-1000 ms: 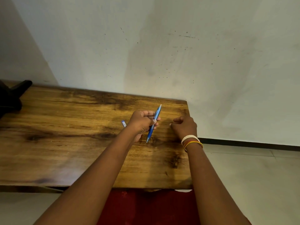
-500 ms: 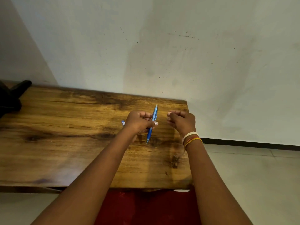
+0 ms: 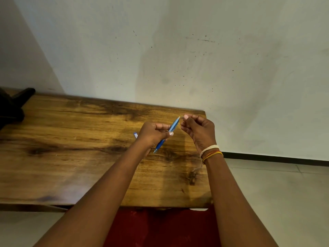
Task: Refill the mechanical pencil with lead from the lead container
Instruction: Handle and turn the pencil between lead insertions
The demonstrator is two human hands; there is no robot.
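A dark object (image 3: 10, 106) is seen at the far left end of the wooden table (image 3: 71, 157), well away from the mechanical pencil (image 3: 167, 134); what it is cannot be told. Just left of the pencil, a small blue-and-white item (image 3: 135, 134) is glimpsed on the table behind the left wrist; it is judged to be the lead container, though most of it is hidden and nothing of its contents can be made out.

The pencil is grasped around its middle by the left hand (image 3: 153, 136), fingers closed on the barrel, with the tip pointed down toward the table and the back end raised. At that back end the right hand (image 3: 197, 131) is held with thumb and forefinger pinched together. Something very small is probably held there, perhaps a lead or the end cap, but what is pinched cannot be told.

If a lead is being fed in, it could be snapped by a slanted approach to the narrow opening, or by too firm a pinch. It could also be dropped and lost against the dark grain of the table beneath the pencil. The right edge of the table lies just beyond the right hand, so a dropped piece could fall to the floor (image 3: 267, 193). A wobble of the pencil in the left hand would cause a miss at the opening.
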